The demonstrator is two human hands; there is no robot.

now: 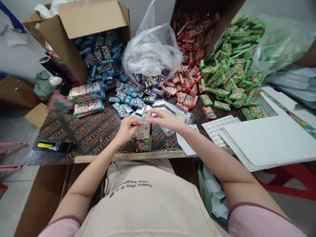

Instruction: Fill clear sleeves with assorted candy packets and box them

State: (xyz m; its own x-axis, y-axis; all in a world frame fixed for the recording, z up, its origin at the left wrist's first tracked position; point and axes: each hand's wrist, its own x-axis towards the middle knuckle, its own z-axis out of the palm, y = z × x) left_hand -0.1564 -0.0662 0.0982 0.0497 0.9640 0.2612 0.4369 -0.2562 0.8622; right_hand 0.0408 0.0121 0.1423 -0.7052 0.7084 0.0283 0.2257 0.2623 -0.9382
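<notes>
Just past the table's near edge, a black-and-green printed package (144, 143) with a pale barcode panel lies below my hands. My left hand (128, 127) pinches its upper edge from the left, fingers closed. On the other side my right hand (164, 119) reaches over, its thumb and bent fingers closed at the same upper edge. The fingers partly cover that edge. Small blue candy packets (127, 98) lie just beyond my hands, with purple packets (150, 87) and red packets (186, 98) further to the right.
Cardboard box (92, 19) spills blue packets; a clear plastic bag (153, 49) stands beside it. Green packets (232, 65) heap at right. White card sheets (271, 141) overhang the right front. Bundled packs (89, 107) and a black tool with a yellow strip (53, 145) are at left.
</notes>
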